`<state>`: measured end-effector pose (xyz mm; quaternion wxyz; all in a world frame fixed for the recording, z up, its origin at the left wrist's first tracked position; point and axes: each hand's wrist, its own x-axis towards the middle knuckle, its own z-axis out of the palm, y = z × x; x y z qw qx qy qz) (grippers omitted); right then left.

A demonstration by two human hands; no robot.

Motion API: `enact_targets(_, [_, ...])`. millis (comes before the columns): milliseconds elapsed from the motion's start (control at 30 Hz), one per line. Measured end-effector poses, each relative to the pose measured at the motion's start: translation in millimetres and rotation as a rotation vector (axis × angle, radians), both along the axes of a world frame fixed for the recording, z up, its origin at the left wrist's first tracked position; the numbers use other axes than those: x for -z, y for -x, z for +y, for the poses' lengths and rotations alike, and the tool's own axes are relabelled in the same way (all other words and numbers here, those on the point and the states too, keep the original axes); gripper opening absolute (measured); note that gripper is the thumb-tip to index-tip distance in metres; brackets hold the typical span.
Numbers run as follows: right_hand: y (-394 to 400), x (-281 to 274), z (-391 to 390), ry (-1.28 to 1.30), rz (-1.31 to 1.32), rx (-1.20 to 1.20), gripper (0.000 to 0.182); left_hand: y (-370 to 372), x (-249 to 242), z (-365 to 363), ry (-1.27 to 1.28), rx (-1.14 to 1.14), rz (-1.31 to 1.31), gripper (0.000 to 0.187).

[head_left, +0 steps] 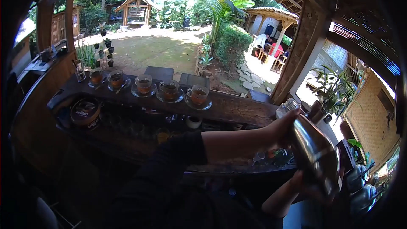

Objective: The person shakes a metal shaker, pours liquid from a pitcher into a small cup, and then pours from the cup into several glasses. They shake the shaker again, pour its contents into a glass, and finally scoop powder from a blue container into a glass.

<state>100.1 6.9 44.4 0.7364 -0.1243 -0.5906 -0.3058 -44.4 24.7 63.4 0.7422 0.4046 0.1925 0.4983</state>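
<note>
A shiny metal vessel (316,154), its exact kind not clear, is held tilted between my two hands at the right, over the near side of the wooden counter. My left hand (285,126) reaches across and grips its upper end, with the fingers mostly hidden behind the metal. Lower down, my right hand (300,183) supports the underside, its fingers in shadow. Just beyond my left hand stands a clear glass jar (289,105). Small glassware (280,157) sits on the lower shelf beneath my left forearm.
Along the wooden counter (241,109) stand several glass cups of brown drink on saucers, the nearest being a cup (198,95). A round dark tub (85,113) lies on the left. Pans (358,178) are at the far right. People (267,44) sit outside under a roof.
</note>
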Motion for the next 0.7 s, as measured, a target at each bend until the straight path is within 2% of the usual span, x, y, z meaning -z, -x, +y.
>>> enact_targets(33, [3.4,1.8,-1.9,-0.026,-0.008,0.022,0.069,12.4,29.4,30.1,0.022,0.006,-0.003,0.059])
enact_targets(100, [-4.6,6.9,12.1,0.156,0.016,-0.038,0.076,23.3,25.9,15.1,0.121,-0.027,-0.032,0.059])
enact_targets(133, [-7.1,14.1,10.6,0.053,0.063,-0.063,0.084,24.6,16.2,6.6,0.054,-0.016,0.002,0.059])
enact_targets(200, [-6.6,13.7,12.4,0.055,0.060,-0.051,0.084,25.2,-11.1,-23.5,-0.113,0.024,0.108,0.058])
enact_targets(233, [-5.7,13.2,14.5,0.057,0.056,-0.033,0.085,25.8,-26.4,-39.6,-0.321,0.126,0.077,0.060])
enact_targets(300, [-2.8,12.1,20.1,0.052,0.048,0.005,0.086,19.2,-35.4,-52.3,-0.558,0.178,0.017,0.066])
enact_targets(367, [2.1,10.3,26.0,0.054,0.040,0.051,0.088,23.6,-33.1,-34.0,-0.445,0.135,-0.027,0.063])
enact_targets(400, [5.1,9.3,28.4,0.055,0.032,0.075,0.089,23.1,-14.6,-6.8,-0.189,0.066,-0.093,0.062])
enact_targets(433, [8.6,8.3,30.0,0.053,0.021,0.095,0.089,27.7,7.9,25.0,-0.042,0.040,-0.088,0.059])
enact_targets(467, [12.4,7.2,30.6,0.046,0.011,0.113,0.090,35.3,17.5,30.8,-0.001,0.007,-0.090,0.057])
enact_targets(500, [25.8,-3.2,22.7,0.267,0.119,-0.155,0.088,40.5,20.8,30.2,0.038,-0.025,-0.086,0.055])
enact_targets(567, [27.0,-13.4,8.3,0.033,0.070,-0.439,0.076,33.5,14.4,23.3,0.002,0.027,-0.077,0.053])
enact_targets(600, [22.8,-11.3,12.8,0.033,0.066,-0.441,0.076,28.2,1.5,13.0,-0.092,0.063,-0.064,0.055])
enact_targets(700, [-6.0,3.9,36.5,-0.040,0.050,0.076,0.069,4.5,-35.8,-32.1,-0.468,0.227,-0.049,0.060])
